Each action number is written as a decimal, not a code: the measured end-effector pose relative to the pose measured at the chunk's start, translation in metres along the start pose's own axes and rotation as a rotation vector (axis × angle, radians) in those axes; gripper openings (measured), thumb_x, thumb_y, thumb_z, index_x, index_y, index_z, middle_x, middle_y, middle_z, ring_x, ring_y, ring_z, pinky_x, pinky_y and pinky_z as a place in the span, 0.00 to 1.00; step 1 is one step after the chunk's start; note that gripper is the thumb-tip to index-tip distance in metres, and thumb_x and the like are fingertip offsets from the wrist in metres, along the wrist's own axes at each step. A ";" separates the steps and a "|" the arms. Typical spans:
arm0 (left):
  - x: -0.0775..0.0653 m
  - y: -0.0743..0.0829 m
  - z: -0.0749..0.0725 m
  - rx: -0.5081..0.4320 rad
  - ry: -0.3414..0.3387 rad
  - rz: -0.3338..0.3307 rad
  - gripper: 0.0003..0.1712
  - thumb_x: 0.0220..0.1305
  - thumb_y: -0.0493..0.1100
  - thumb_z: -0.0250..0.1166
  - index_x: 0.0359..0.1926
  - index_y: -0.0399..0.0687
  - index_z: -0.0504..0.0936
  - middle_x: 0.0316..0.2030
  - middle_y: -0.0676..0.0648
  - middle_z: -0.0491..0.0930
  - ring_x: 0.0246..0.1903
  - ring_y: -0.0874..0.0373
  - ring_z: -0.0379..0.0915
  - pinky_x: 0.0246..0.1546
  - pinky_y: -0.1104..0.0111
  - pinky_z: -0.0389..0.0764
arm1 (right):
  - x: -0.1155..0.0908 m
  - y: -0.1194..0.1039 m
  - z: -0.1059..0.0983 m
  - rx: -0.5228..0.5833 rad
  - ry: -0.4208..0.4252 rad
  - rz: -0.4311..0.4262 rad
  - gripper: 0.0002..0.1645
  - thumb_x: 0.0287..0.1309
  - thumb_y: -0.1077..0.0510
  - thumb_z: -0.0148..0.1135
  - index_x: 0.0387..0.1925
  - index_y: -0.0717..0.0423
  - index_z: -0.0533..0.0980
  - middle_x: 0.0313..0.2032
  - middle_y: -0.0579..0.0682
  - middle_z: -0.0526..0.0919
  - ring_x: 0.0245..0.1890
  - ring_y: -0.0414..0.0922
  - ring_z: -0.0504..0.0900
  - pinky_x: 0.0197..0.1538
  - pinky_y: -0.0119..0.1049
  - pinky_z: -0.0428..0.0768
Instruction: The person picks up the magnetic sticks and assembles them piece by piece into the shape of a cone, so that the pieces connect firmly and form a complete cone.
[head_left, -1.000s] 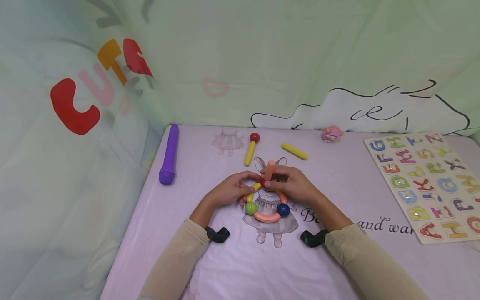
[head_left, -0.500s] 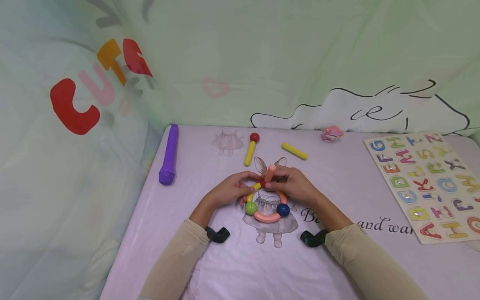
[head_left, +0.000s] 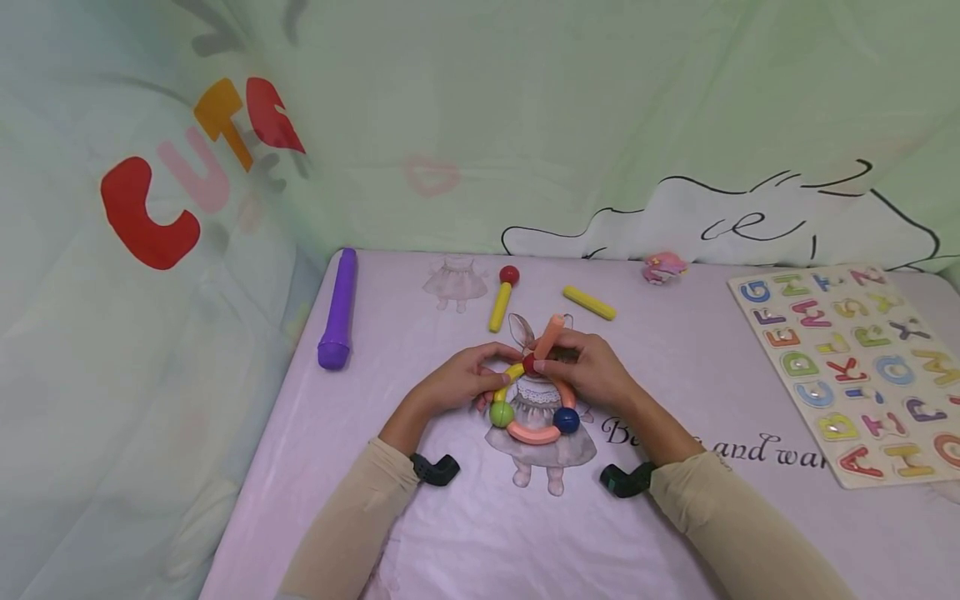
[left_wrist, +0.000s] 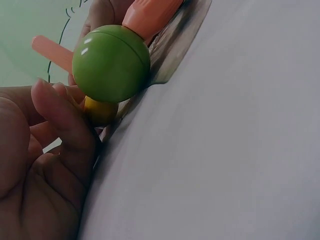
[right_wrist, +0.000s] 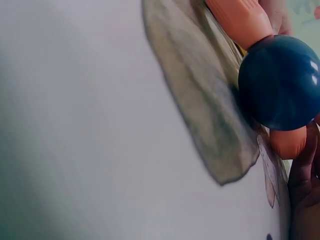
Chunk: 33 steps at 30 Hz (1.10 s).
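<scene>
Partly behind right hand, red ball.

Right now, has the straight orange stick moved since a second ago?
Yes: in the head view, the straight orange stick leans further right, its free end nearer the lone yellow stick, which hasn't moved.

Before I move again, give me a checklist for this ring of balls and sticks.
1. Left hand holding the yellow curved stick: ok, fingers pinch it.
2. Right hand at the red ball: ok, thumb on it.
3. Green ball and blue ball joined by the lower orange curved stick: ok.
4. Straight orange stick firmly seated on the red ball: cannot tell.
5. A hand free for the lone yellow stick: not ok, both are busy.
</scene>
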<state>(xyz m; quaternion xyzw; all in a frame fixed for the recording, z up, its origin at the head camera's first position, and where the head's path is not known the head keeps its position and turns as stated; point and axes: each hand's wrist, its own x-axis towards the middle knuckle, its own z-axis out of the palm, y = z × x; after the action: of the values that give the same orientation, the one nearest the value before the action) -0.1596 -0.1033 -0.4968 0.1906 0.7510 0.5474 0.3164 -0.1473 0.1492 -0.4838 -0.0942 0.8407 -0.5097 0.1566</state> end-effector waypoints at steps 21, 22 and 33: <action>0.000 0.003 0.002 -0.074 0.006 -0.007 0.22 0.74 0.46 0.62 0.66 0.52 0.74 0.42 0.48 0.78 0.17 0.61 0.69 0.18 0.71 0.74 | -0.002 0.006 -0.009 0.088 0.059 -0.022 0.15 0.60 0.46 0.73 0.47 0.44 0.85 0.51 0.44 0.86 0.56 0.44 0.80 0.57 0.28 0.76; 0.000 0.003 0.002 -0.071 0.007 -0.008 0.22 0.74 0.46 0.62 0.66 0.51 0.74 0.41 0.48 0.78 0.17 0.61 0.69 0.18 0.71 0.74 | -0.002 0.006 -0.009 0.086 0.057 -0.023 0.14 0.60 0.47 0.74 0.46 0.44 0.86 0.51 0.44 0.86 0.55 0.44 0.80 0.57 0.29 0.77; 0.001 0.004 0.003 -0.032 0.043 -0.020 0.21 0.73 0.48 0.64 0.63 0.52 0.77 0.31 0.48 0.76 0.16 0.60 0.70 0.18 0.70 0.73 | -0.003 0.007 -0.008 0.063 0.015 -0.030 0.16 0.59 0.47 0.75 0.48 0.41 0.85 0.50 0.43 0.86 0.53 0.44 0.81 0.56 0.30 0.77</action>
<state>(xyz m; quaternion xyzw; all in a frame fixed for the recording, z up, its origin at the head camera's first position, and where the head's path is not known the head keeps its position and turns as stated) -0.1587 -0.0990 -0.4944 0.1662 0.7507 0.5599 0.3087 -0.1478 0.1601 -0.4862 -0.0981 0.8238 -0.5391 0.1453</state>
